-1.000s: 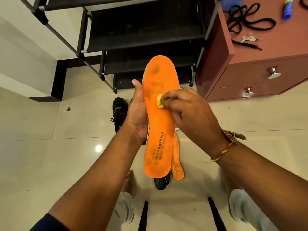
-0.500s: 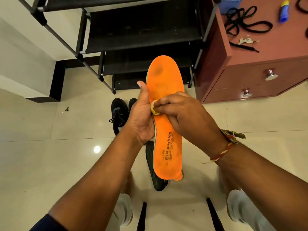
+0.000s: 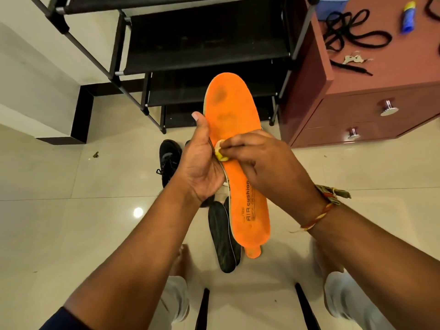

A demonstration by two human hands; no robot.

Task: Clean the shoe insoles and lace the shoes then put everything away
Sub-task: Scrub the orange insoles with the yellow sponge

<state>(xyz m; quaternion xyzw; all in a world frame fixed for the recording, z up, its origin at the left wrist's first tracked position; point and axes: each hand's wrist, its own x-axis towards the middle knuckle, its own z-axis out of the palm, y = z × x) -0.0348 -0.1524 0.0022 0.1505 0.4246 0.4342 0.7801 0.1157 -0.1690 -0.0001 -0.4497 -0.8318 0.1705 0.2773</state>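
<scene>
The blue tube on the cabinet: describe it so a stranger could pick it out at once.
Start at the reddish-brown cabinet with two drawers, right of the black shoe rack. On its top, near the far right, right of the black laces, lies the blue tube. Its yellow cap makes it the only blue-and-yellow thing there; the keys nearby are pale metal.

Orange insole [image 3: 234, 129], printed "AIR cushion", is held upright over the floor with a dark smudge near the toe. 2 black insoles [image 3: 222, 236] are stacked below it on the tiles, a black shoe [image 3: 169, 158] beside them, black laces [image 3: 352, 35] piled on the cabinet.
</scene>
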